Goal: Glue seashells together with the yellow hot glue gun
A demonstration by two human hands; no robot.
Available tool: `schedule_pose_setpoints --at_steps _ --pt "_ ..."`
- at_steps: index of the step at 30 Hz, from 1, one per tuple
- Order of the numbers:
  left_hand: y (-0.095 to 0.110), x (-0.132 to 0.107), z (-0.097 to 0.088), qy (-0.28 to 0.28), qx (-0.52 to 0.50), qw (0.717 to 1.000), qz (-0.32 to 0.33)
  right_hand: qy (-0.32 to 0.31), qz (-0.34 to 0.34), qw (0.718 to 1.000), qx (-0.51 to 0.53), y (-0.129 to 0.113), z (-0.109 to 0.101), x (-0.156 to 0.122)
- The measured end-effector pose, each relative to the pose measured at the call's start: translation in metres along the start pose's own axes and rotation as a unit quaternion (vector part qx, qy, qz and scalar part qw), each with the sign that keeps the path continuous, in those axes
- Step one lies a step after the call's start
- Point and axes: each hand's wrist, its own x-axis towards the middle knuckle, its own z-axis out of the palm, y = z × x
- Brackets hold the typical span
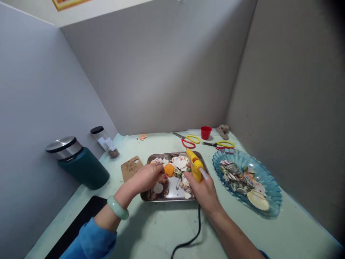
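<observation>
My right hand (pixel 203 190) grips a yellow glue gun (pixel 194 165) over the right side of a metal tray (pixel 172 196) filled with several seashells. The gun's black cord (pixel 192 237) trails toward me. My left hand (pixel 147 177), with a pale green bangle on the wrist, pinches a small shell at the tray's left side, next to an orange shell (pixel 169 169). A white scallop shell (pixel 180 162) lies further back in the tray.
A blue glass dish (pixel 272 194) of shells sits to the right. Two yellow-handled scissors (pixel 188 139) (pixel 221 144), a red cup (pixel 206 132) and a brown lump lie at the back. A teal flask (pixel 81 163), a small jar (pixel 104 141), a cork board (pixel 130 167) and a black pad stand left.
</observation>
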Motion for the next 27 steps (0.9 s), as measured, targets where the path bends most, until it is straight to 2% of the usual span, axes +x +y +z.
schedule_pose_setpoints --at_steps 6,15,21,27 --pt "-0.001 0.013 -0.002 -0.041 0.005 0.999 0.024 0.008 -0.01 1.0 0.001 0.003 0.0 0.0" --pt "-0.007 0.024 0.008 -0.025 0.018 0.999 0.038 -0.005 0.014 1.0 0.025 -0.002 0.0 0.0" --pt "-0.013 0.015 0.015 -0.006 -0.013 1.0 -0.006 -0.002 0.002 1.0 -0.012 0.002 0.0 0.0" --pt "0.001 0.001 0.022 0.032 -0.103 0.991 -0.083 -0.009 -0.052 0.998 -0.038 0.003 0.0 -0.002"
